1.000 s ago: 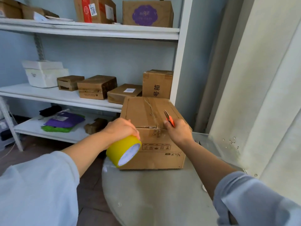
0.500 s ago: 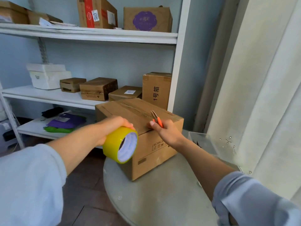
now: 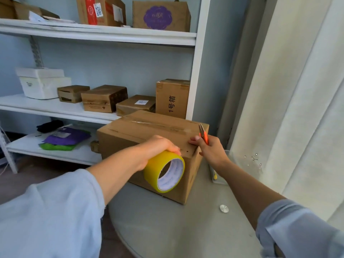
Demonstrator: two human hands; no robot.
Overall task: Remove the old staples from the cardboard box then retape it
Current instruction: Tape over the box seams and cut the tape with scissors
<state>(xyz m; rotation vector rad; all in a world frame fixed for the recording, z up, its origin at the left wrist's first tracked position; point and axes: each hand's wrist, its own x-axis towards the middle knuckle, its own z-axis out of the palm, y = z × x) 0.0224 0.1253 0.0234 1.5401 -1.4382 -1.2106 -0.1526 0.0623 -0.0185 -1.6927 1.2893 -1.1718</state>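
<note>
Shelves (image 3: 96,37) of boxes crowd behind the box (image 3: 141,133); curtain (image 3: 290,90) hems the right. Left hand (image 3: 158,148) grips tape (image 3: 164,173), right hand (image 3: 210,149) pinches snips (image 3: 203,134); box sits near the table (image 3: 186,229) edge.

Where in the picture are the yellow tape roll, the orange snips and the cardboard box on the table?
yellow tape roll (image 3: 152,169), head view, on its yellow outer band.
orange snips (image 3: 204,136), head view, on the orange handle.
cardboard box (image 3: 149,125), head view, on its top face.

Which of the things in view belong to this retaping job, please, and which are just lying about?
In use:
cardboard box
yellow tape roll, left hand
orange snips, right hand

Lying about:
shelf boxes
white foam box
purple bag
</note>
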